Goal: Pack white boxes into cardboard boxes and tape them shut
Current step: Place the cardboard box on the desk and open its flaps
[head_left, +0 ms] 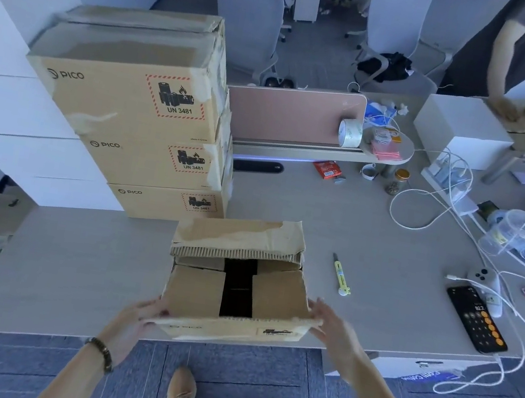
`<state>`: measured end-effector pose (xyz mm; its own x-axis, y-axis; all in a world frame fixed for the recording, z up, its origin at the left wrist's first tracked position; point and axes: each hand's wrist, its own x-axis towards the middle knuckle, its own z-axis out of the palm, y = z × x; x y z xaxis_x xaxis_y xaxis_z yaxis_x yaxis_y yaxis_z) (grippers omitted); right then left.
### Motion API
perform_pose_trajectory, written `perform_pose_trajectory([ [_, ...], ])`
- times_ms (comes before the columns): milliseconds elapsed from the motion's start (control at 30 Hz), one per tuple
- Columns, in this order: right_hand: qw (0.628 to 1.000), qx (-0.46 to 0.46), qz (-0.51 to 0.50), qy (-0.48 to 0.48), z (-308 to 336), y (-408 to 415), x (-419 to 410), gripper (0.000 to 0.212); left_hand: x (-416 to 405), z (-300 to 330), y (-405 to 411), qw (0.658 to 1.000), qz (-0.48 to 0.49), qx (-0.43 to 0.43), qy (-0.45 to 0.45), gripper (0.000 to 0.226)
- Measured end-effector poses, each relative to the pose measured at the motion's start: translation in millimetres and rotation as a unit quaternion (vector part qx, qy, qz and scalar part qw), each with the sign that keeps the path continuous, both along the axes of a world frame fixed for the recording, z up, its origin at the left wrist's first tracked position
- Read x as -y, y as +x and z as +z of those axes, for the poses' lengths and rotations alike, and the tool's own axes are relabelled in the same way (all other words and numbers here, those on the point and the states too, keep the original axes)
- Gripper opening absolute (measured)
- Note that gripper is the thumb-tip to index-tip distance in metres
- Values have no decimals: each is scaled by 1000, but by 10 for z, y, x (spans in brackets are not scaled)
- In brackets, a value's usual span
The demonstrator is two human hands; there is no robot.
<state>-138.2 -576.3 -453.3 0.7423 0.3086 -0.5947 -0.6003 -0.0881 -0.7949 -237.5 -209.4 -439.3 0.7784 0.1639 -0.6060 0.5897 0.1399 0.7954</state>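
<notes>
An open cardboard box [236,284] sits at the near edge of the surface [384,254], its front wall overhanging that edge a little. Its long axis runs left to right and its mouth faces up. The far flap stands up and leans toward the person; the two side flaps lie folded in, with a dark gap between them. Its front wall carries a "PICO" mark at the left and a blurred warning label at the right that cannot be read.

The left hand [136,320] holds the box's near left corner, fingers curled on the side wall, a beaded bracelet on the wrist. The right hand [333,328] lies against the near right corner with its fingers fairly straight; the picture is blurred there, so how firm that grip is cannot be told.

Just behind and to the left stands a stack of three sealed cartons [147,131], each printed "PICO" with a red-bordered battery label reading "UN 3481"; the top one also reads "Made in China". White boxes [9,107] are piled to the left of the stack, and another white box [460,127] rests far right.

A yellow-handled cutter [340,276] lies to the right of the open box, pointing away. A roll of tape [348,133] stands on edge on a shelf. A phone [477,320] showing a calculator lies near the right edge.
</notes>
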Motion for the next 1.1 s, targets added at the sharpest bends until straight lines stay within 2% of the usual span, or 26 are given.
perform_pose_trajectory([
  [67,996,52,63,-29,2,8,46,20,-47,-24,-24,996,-91,-17,18,64],
  [100,993,63,91,-36,-4,18,75,22,-59,0,-32,994,-112,-15,1,77],
  [167,985,77,144,-52,-18,42,123,56,-73,4,-48,988,-156,-12,11,85],
  [233,971,86,195,-104,-68,70,141,86,-44,-48,-50,966,-229,-14,118,88],
  [333,955,115,230,-147,-121,77,106,99,68,-100,-10,933,-274,7,234,92],
  [500,931,176,208,-243,-119,66,71,87,303,-159,-35,926,-206,12,315,80],
  [667,934,162,216,-234,-227,13,283,75,441,-190,-227,906,-193,3,376,75],
  [833,922,167,257,-238,-226,-27,392,32,467,-186,-401,903,-263,-13,339,85],
  [900,904,204,266,-266,-274,-5,345,33,463,-180,-392,907,-259,4,332,77],
  [967,883,238,277,-295,-314,10,257,43,456,-185,-326,903,-236,11,359,67],
  [1033,877,251,270,-307,-345,55,160,54,456,-210,-197,888,-224,10,401,61],
  [1100,878,265,243,-316,-374,123,74,57,453,-267,-40,880,-209,24,425,63],
])
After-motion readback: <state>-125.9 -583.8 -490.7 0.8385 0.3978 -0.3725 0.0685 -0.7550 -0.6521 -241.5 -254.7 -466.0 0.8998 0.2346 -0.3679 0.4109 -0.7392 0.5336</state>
